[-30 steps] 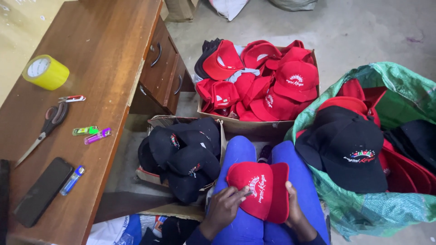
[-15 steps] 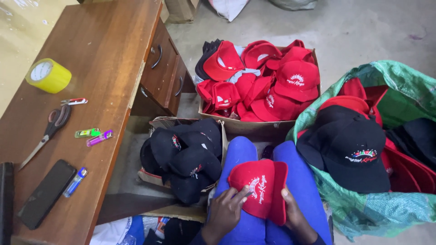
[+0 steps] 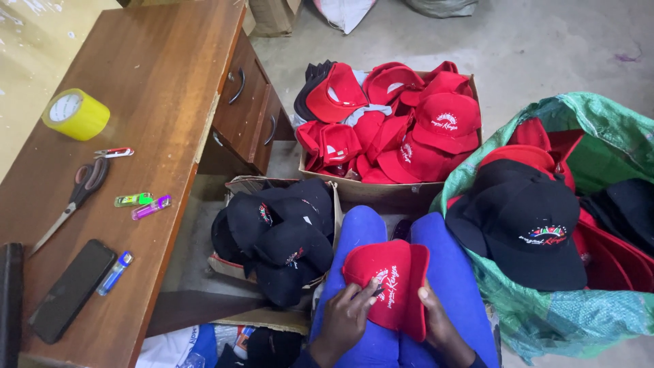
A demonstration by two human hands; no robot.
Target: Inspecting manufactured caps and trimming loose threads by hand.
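Observation:
A red cap [image 3: 392, 283] with white stitched lettering lies on my lap, across my blue trouser legs [image 3: 446, 259]. My left hand [image 3: 346, 320] rests on the cap's left side, with fingers curled over its front panel. My right hand [image 3: 441, 328] grips the cap's right edge with the thumb on top. Both hands sit at the bottom of the view, partly cut off.
A cardboard box of black caps [image 3: 276, 235] stands by my left knee. Further off is a box of red caps [image 3: 398, 123]. A green sack [image 3: 599, 136] with black and red caps stands at the right. The wooden desk [image 3: 157, 75] at left holds yellow tape [image 3: 75, 114], scissors [image 3: 75, 194], lighters and a phone [image 3: 71, 289].
The view has shifted slightly. Both hands stay on the red cap, which has moved a little on my lap; my left fingers have crept further over its front.

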